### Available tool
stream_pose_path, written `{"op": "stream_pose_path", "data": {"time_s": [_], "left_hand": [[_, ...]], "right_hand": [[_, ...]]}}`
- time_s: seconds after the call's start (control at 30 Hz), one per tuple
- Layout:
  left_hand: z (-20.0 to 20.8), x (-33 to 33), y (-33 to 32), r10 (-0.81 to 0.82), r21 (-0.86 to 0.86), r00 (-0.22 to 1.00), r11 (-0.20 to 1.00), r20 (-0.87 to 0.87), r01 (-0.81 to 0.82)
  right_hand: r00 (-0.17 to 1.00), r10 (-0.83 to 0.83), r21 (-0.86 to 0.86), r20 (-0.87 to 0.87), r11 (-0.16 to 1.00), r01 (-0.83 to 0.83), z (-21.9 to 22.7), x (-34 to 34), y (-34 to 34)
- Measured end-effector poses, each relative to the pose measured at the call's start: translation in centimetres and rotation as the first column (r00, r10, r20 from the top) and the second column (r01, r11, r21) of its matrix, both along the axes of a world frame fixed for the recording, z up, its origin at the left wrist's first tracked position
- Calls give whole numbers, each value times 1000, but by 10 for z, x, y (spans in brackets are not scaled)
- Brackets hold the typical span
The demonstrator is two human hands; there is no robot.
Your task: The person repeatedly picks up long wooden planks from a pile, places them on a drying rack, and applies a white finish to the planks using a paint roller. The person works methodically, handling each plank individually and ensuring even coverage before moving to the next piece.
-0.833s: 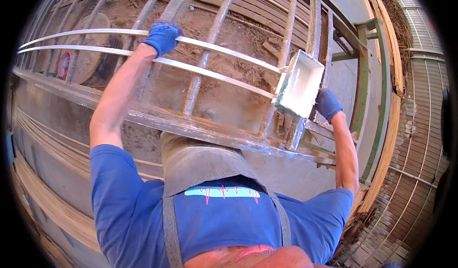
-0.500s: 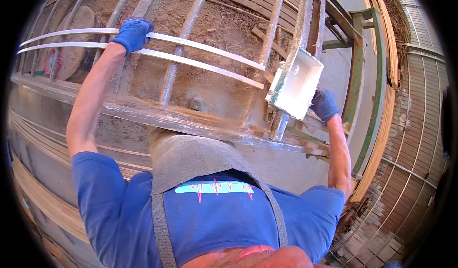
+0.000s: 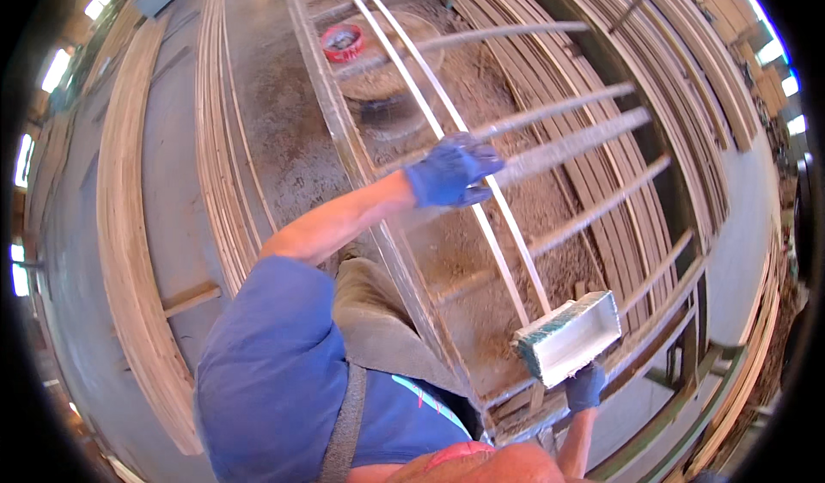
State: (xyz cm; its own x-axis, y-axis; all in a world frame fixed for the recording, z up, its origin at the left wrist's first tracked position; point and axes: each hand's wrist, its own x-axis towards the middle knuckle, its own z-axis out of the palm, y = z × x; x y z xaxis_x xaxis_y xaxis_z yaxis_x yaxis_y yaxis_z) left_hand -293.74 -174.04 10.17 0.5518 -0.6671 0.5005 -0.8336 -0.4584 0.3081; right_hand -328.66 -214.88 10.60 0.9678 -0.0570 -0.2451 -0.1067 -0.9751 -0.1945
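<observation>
My left hand (image 3: 455, 171), in a blue glove, is closed around two long, narrow white strips (image 3: 507, 262). They lie side by side across the bars of a worn rack (image 3: 584, 145). At their near ends sits a white, open box-shaped trough (image 3: 563, 354) with green-stained, paint-crusted edges. I cannot tell whether the strip ends touch it or enter it. My right hand (image 3: 586, 387), also gloved in blue, is closed at the trough's right lower side, its fingers partly hidden behind it.
A red round tub (image 3: 342, 43) stands on a round slab (image 3: 421, 32) beyond the rack's long rail (image 3: 339, 126). Stacked boards (image 3: 129, 225) lie at the left, with thinner strips (image 3: 215, 139) beside them. More timber (image 3: 593, 131) runs along the right, near a green metal frame (image 3: 687, 414).
The view has swung to the left. The strip ends, formerly left of the trough with a gap, are now right by it. Both hands keep their grip.
</observation>
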Motion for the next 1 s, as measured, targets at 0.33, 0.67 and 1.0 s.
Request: {"op": "stream_pose_path", "data": {"time_s": [0.33, 0.67, 1.0], "left_hand": [[-67, 13, 402, 602, 147, 718, 792, -351, -593], [-76, 163, 634, 530, 265, 507, 822, -679, -504], [-263, 221, 990, 815, 585, -153, 258, -559, -769]], "right_hand": [[997, -78, 593, -15, 802, 72, 1, 345, 213], [995, -97, 566, 0, 820, 80, 13, 713, 467], [992, -80, 660, -97, 741, 124, 16, 1090, 776]]}}
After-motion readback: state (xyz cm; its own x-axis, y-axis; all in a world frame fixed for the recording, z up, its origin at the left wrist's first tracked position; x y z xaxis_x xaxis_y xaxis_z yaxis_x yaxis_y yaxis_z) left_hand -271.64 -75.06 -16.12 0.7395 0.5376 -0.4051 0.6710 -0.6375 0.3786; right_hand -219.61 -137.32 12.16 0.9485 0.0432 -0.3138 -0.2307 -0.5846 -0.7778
